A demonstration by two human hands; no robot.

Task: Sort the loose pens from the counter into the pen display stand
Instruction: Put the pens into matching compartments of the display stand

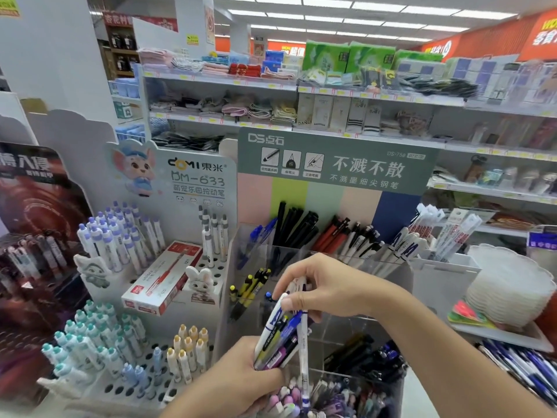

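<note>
1. A bundle of loose pens (278, 336), white, blue, yellow-green and dark-barrelled, is held fanned and tilted, tips down-left, above the stand's front compartments; one white pen (303, 351) hangs near-vertical beside it.
2. The pen display stand (388, 267) is clear acrylic; its rear compartments hold blue, black, red and white pens leaning upright.

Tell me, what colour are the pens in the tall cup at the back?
Black pens, best seen in the head view.

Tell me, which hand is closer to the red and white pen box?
Left. The left hand grips a pen bundle just below-right of the pen box; the right hand is farther right.
</note>
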